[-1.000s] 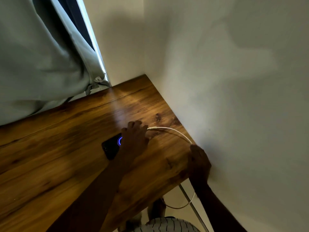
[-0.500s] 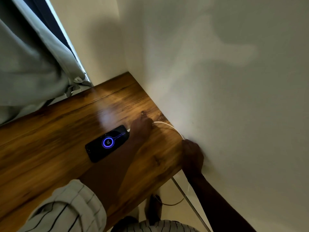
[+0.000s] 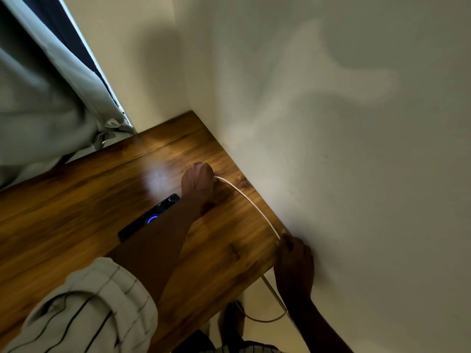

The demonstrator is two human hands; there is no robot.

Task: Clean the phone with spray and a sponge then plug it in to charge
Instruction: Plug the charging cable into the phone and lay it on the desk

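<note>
Head view, near to far. Nearest, at the left, a cream sleeve with thin dark stripes (image 3: 89, 304) covers the left upper arm; its bare forearm reaches far-right across the brown wood-grain surface (image 3: 76, 212).

At the surface's near-right edge, against the wall, the right hand (image 3: 294, 261) has its fingers curled and grips a white charging cable (image 3: 254, 206) where the lead passes over the edge. Below the edge the lead hangs in a loose loop.

Further in lies the flat black rectangular phone (image 3: 146, 220), face up on the surface, with a blue ring glowing on its screen. Its long axis runs from near-left to far-right. The left forearm crosses above its near-right side and hides that part.

Just beyond the phone's far-right short end is the left hand (image 3: 197, 183), seen from the back, fingers closed round the cable's far end. The plug and the socket are hidden beneath it, so the seating of the plug cannot be seen. From this hand the cable arcs right and nearward to the right hand.

The phone thus lies near-left of the left hand, which is the nearer of the two to it. The lit ring suggests that charging has begun. Letting go of the lead probably remains.

Farthest are a pale grey-green curtain (image 3: 38, 98) at the left and a plain cream wall (image 3: 331, 149).
</note>
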